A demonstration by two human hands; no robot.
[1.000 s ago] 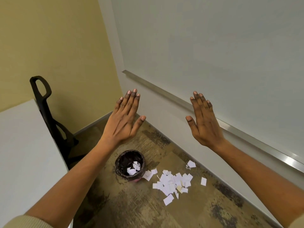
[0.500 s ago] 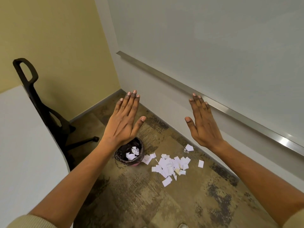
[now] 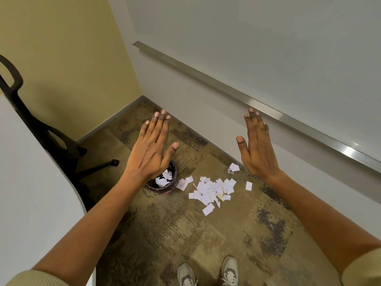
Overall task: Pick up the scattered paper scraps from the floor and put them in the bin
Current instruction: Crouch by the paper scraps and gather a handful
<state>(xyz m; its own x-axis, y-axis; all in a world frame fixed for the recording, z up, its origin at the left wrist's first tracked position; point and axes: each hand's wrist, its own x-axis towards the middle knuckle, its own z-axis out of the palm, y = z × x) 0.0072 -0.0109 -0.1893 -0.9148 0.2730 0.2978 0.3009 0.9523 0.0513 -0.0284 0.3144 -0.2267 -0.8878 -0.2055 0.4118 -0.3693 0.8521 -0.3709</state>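
fingers (image 3: 158,124) of both hands stretching flat, gripping nothing | paper scraps (image 3: 212,189) lying on the floor (image 3: 206,240) below — between the hands | bin (image 3: 162,181) sitting under the left hand (image 3: 149,149) | right hand (image 3: 256,149) hovering nearer the scraps

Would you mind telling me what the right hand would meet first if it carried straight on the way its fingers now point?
Probably the metal rail on the white wall: the open right hand points forward at it with nothing between. Depth is unclear from one view.
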